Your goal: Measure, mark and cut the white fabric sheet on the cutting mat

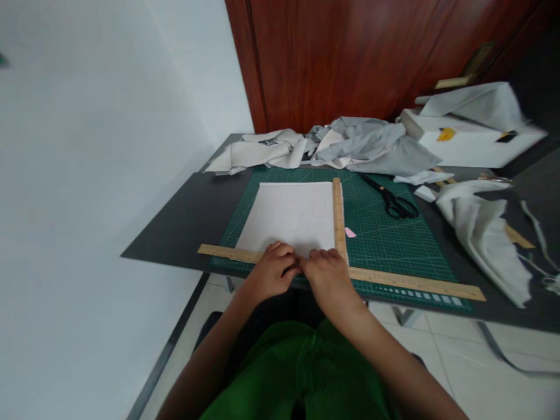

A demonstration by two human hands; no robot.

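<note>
A square of white fabric (293,210) lies on the green cutting mat (380,245). Across its near edge runs a long wooden ruler (415,282). A shorter wooden ruler (338,213) lies along the fabric's right side, pointing away from me. My left hand (277,268) is closed at the fabric's near edge, fingers curled over the long ruler. Beside it, nearly touching, my right hand (324,271) is also closed at that edge, close to the shorter ruler's near end. Both hands cover the middle of the long ruler, and the fingertips are partly hidden.
Black scissors (394,201) and a pink chip (350,232) lie on the mat's right part. Crumpled grey and white cloth (363,143) lines the back. A white box (476,140) stands back right, with a loose cloth piece (476,227) nearer. A wall borders the left.
</note>
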